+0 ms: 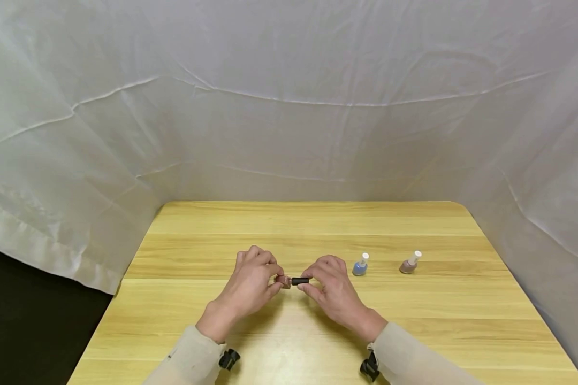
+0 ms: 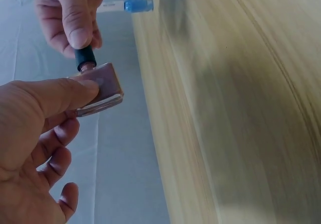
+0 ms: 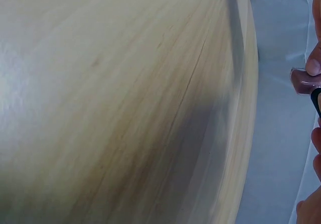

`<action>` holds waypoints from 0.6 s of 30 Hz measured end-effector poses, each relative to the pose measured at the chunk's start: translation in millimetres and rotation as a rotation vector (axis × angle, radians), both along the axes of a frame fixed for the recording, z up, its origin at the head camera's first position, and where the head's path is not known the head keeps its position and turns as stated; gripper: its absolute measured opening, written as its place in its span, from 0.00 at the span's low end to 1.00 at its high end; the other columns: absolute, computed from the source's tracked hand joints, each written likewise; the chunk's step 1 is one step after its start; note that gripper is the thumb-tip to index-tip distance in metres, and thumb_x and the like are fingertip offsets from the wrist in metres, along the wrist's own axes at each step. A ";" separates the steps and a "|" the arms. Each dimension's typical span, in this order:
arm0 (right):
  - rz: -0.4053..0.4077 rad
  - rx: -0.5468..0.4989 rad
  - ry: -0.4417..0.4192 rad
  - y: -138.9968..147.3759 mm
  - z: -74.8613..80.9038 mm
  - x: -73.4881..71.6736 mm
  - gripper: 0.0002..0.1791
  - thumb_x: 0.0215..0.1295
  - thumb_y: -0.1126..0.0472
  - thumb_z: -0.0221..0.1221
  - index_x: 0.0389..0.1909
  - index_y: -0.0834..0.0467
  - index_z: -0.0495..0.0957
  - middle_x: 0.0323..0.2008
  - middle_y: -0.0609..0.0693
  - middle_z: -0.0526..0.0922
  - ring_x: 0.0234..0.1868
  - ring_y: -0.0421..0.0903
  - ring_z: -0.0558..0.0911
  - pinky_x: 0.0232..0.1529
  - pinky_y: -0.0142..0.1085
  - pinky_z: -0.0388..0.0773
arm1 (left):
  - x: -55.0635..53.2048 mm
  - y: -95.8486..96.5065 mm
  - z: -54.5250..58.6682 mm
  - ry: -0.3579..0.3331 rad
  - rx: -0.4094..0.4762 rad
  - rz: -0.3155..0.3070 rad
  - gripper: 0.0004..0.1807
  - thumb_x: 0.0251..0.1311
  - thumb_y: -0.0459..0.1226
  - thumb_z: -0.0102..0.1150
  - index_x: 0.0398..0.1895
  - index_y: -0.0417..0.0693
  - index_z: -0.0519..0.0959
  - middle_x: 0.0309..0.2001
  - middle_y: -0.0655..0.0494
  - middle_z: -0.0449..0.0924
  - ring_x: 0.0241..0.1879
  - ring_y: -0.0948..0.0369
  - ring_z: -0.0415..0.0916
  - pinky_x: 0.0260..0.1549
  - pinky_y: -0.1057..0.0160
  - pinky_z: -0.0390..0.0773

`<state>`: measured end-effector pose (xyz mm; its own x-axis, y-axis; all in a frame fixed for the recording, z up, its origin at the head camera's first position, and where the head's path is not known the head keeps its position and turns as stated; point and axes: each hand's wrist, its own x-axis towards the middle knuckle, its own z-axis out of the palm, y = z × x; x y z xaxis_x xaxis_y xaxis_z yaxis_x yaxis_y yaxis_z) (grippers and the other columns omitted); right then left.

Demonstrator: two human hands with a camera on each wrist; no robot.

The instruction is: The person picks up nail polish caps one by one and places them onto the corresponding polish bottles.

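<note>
Over the middle of the table, my left hand pinches a small square-shouldered nail polish bottle of brownish-pink colour between thumb and fingers. The bottle lies tipped on its side, its neck towards the right. My right hand pinches the black cap at the neck end, and a short pinkish stretch of neck shows between cap and bottle in the left wrist view. At its right edge, the right wrist view catches only part of the bottle and some fingers.
To the right of my right hand stands a blue nail polish bottle with a white cap. Farther right is a mauve one, also white-capped. Both stand on the wooden table. Pale cloth hangs behind the table and along its sides.
</note>
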<state>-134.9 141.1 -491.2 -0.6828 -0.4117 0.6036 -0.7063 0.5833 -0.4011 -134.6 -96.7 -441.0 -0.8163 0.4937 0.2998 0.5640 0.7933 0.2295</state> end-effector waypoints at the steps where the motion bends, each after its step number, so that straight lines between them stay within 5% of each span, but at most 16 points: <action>1: 0.004 0.001 -0.001 0.0 0.1 -0.2 0.10 0.61 0.57 0.75 0.38 0.50 0.84 0.36 0.40 0.84 0.50 0.47 0.77 0.63 0.52 0.65 | 0.0 0.0 0.0 0.007 -0.006 0.001 0.05 0.61 0.44 0.77 0.32 0.64 0.87 0.42 0.68 0.79 0.49 0.61 0.67 0.53 0.53 0.64; 9: -0.003 0.017 -0.034 0.9 -2.1 -0.9 0.06 0.64 0.57 0.73 0.37 0.51 0.84 0.33 0.40 0.82 0.48 0.45 0.77 0.62 0.54 0.67 | 2.1 1.5 -2.2 0.026 -0.015 0.007 0.05 0.61 0.45 0.77 0.32 0.63 0.87 0.42 0.66 0.80 0.48 0.60 0.68 0.51 0.54 0.65; 18: -0.032 0.018 -0.114 1.5 -5.6 0.7 0.11 0.64 0.52 0.73 0.43 0.50 0.85 0.40 0.40 0.86 0.50 0.43 0.77 0.63 0.52 0.68 | 1.4 1.0 -6.9 0.033 -0.006 -0.008 0.05 0.65 0.45 0.74 0.34 0.61 0.86 0.42 0.65 0.80 0.47 0.59 0.70 0.52 0.54 0.67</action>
